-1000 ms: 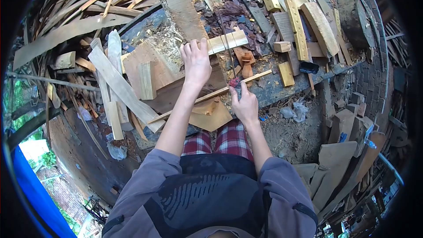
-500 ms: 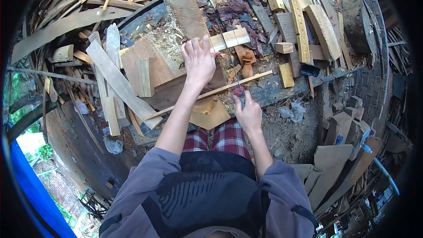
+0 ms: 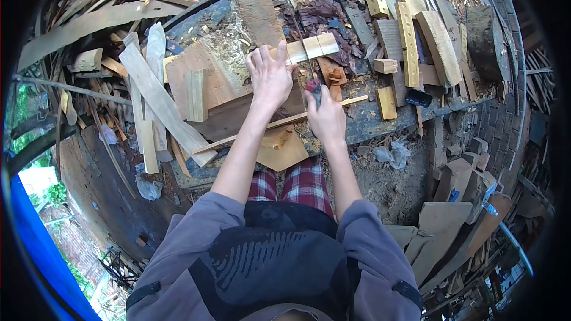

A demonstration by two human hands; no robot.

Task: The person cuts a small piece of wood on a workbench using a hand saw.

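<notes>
My left hand [image 3: 270,80] grips the left end of a short pale wood block [image 3: 321,46], its fingers over the top. That block lies across a wide rough plank [image 3: 253,6]. My right hand [image 3: 328,120] is closed round the red and dark handle of a handsaw [image 3: 313,87]. The saw's thin blade runs away from me across the block, to the right of my left hand. Pencil-like lines cross the block's face. A turned wooden piece [image 3: 336,78] stands just right of the saw handle, and a long thin strip [image 3: 291,119] passes behind both wrists.
Drilled wooden bars [image 3: 408,41] and a curved thick piece [image 3: 439,47] lie at the right of the bench. Near them are a small block [image 3: 385,66] and a black object [image 3: 419,97]. Long grey boards [image 3: 160,98] lean at the left. Dark bark shavings [image 3: 321,12] cover the back.
My right hand has pushed forward, away from my body, carrying the saw handle close to the block. My left hand keeps its hold on the block.
</notes>
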